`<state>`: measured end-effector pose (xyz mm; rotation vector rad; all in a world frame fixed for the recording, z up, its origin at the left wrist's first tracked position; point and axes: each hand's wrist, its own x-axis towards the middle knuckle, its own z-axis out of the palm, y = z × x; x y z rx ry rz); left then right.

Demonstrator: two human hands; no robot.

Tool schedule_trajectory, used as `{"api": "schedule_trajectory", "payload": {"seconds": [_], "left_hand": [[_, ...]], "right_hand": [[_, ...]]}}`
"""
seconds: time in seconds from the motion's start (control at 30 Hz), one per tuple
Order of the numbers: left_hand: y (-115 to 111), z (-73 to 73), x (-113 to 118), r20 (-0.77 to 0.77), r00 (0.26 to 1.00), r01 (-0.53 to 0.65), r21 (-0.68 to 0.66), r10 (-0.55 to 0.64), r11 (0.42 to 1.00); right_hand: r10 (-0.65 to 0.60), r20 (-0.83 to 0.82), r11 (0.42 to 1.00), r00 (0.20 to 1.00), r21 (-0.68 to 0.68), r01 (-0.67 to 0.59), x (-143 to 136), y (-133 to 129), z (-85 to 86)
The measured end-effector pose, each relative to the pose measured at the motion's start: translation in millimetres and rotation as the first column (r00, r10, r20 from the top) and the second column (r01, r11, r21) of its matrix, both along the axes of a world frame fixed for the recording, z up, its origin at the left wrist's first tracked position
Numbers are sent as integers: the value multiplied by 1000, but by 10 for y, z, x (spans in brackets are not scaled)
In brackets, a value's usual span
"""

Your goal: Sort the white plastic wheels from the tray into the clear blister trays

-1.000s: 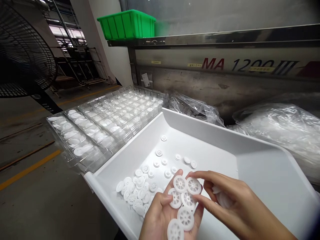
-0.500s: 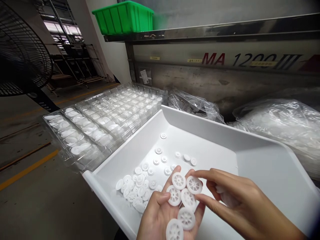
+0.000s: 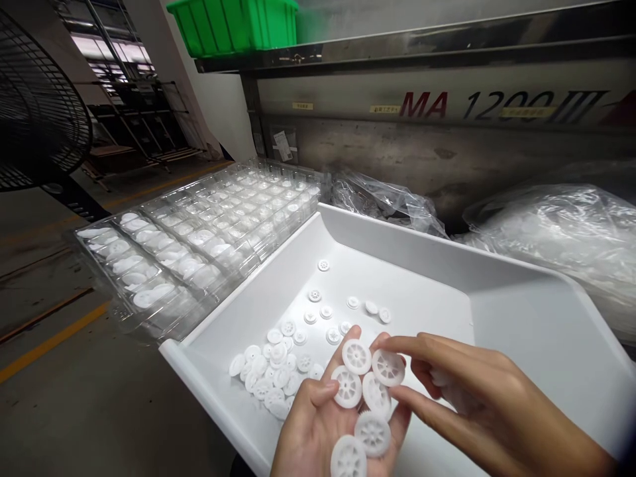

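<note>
Several white plastic gears (image 3: 346, 386) with spoked centres lie on the upturned palm and fingers of my left hand (image 3: 318, 424). Its thumb presses on one of them. My right hand (image 3: 477, 391) pinches another white gear (image 3: 389, 367) by its edge, between thumb and forefinger, right beside those in the left. More white pieces show partly within the curled fingers of the right hand. Both hands are above a light grey bin (image 3: 422, 275). In it, a heap of white gears (image 3: 273, 371) sits at the left, with several loose ones (image 3: 326, 311) scattered behind.
Clear compartment trays (image 3: 199, 232) filled with white parts stand left of the bin. Plastic bags (image 3: 561, 238) lie behind and to the right. A green crate (image 3: 233, 26) rests on a metal ledge (image 3: 397, 50). A black fan (image 3: 40, 106) stands at far left.
The view has shifted slightly, so the background sits a little higher and further left. Both hands keep nearly the same pose, the right still pinching the same gear.
</note>
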<state>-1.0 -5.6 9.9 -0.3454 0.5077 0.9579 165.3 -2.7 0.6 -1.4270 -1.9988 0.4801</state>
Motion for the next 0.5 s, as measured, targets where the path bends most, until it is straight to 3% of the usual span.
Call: {"api": "schedule_trajectory", "payload": {"seconds": [0.33, 0.5], "left_hand": [[-29, -154, -34, 4, 1000, 31, 84, -31, 996], [-41, -205, -62, 42, 996, 75, 148, -82, 986]], "right_hand": [[59, -85, 966, 995, -245, -78, -41, 41, 110], [65, -76, 979, 995, -189, -78, -38, 39, 126]]}}
